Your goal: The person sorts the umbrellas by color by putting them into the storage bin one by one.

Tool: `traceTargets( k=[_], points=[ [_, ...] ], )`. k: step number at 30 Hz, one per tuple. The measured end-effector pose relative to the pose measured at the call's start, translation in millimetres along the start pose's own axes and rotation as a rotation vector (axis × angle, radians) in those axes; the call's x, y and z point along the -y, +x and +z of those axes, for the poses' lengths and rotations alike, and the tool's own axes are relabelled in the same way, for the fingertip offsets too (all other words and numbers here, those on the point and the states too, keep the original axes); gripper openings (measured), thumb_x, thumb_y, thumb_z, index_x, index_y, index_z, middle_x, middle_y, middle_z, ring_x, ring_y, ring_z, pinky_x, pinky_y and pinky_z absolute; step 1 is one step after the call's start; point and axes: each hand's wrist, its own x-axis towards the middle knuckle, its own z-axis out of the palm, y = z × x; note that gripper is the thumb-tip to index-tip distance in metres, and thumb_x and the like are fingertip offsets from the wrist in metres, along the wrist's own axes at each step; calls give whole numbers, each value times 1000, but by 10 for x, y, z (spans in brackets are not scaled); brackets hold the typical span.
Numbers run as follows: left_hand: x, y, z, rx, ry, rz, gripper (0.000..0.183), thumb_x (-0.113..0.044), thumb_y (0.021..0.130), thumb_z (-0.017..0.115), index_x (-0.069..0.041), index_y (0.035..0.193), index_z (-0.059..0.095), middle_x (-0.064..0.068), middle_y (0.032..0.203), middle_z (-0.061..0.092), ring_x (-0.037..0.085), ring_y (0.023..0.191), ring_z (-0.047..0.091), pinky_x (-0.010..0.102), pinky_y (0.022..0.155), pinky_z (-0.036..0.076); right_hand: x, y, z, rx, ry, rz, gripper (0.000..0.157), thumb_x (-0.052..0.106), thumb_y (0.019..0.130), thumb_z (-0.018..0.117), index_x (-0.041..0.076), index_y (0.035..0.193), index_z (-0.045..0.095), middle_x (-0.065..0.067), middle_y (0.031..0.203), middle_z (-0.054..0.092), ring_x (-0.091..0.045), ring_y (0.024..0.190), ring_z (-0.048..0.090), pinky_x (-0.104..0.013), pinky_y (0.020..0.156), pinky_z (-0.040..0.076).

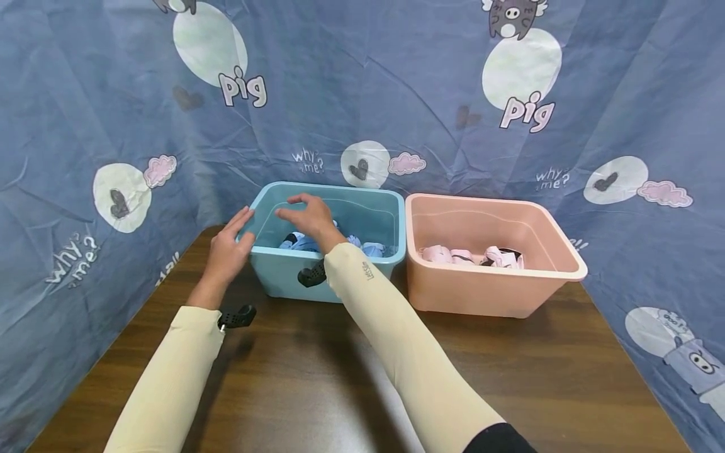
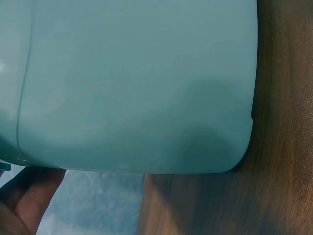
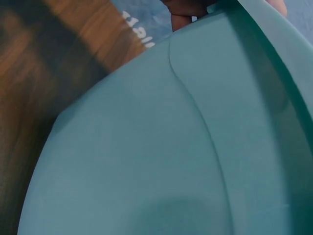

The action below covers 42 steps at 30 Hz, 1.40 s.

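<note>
A blue-green plastic bin (image 1: 294,277) stands on the table, holding several rolled blue cloth pieces (image 1: 372,250), some with black parts. At its left front corner is my left hand (image 1: 225,251), fingers extended along the rim and thumb apart, touching the rim. The left wrist view shows part of that hand (image 2: 34,200) beside the bin wall (image 2: 132,88). Above the bin's opening hovers my right hand (image 1: 311,220), thumb and fingers spread with nothing between them. In the right wrist view the bin's outer wall (image 3: 137,137) fills most of the picture.
Right beside the blue-green bin stands a pink bin (image 1: 470,292) with several rolled pink cloth pieces (image 1: 438,253), some partly black. Both bins rest toward the back of a brown wooden table (image 1: 272,377). A blue printed curtain (image 1: 362,82) hangs behind and around the table.
</note>
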Motion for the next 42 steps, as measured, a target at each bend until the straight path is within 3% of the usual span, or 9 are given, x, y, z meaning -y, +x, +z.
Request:
traceTargets(
  k=[8, 16, 23, 28, 38, 42],
  points=[
    [23, 14, 49, -9, 9, 15, 51, -12, 92, 47, -10, 143, 49, 5, 150, 41, 29, 139, 34, 52, 105, 34, -64, -46, -29, -13, 19, -2, 46, 46, 82, 71, 25, 122, 65, 0, 139, 52, -22, 122, 50, -40, 94, 47],
    [-34, 23, 177, 2, 1, 7, 51, -12, 92, 47, -11, 142, 49, 3, 150, 41, 27, 139, 34, 51, 108, 32, -161, -136, -191, -2, 67, 5, 50, 48, 84, 70, 22, 125, 62, 0, 141, 51, -21, 120, 52, -43, 98, 44],
    [-88, 73, 281, 13, -24, 16, 51, -12, 92, 46, -12, 143, 48, 2, 151, 39, 25, 141, 32, 50, 109, 31, -186, -230, -406, 6, 18, -54, 47, 51, 85, 67, 27, 125, 60, 2, 141, 49, -20, 120, 53, -42, 96, 46],
    [-83, 105, 263, 20, -10, 22, 52, -13, 93, 44, -11, 144, 47, 1, 152, 38, 26, 141, 31, 51, 109, 31, -248, -303, -569, -23, 0, -139, 44, 50, 89, 63, 28, 127, 59, 5, 139, 49, -22, 120, 54, -39, 94, 48],
    [-110, 215, 161, -26, 157, 113, 48, -20, 93, 46, -7, 139, 52, 14, 147, 44, 41, 132, 41, 60, 101, 33, -381, -503, -887, -109, -46, -290, 43, 51, 90, 61, 30, 128, 59, 10, 135, 51, -22, 125, 49, -39, 96, 45],
    [-251, 241, 139, -44, 230, 157, 46, -23, 95, 46, -2, 135, 54, 22, 145, 43, 45, 131, 40, 63, 108, 21, -399, -556, -1009, -125, -118, -315, 44, 44, 91, 63, 26, 130, 59, 6, 136, 54, -22, 124, 51, -38, 96, 46]
  ],
)
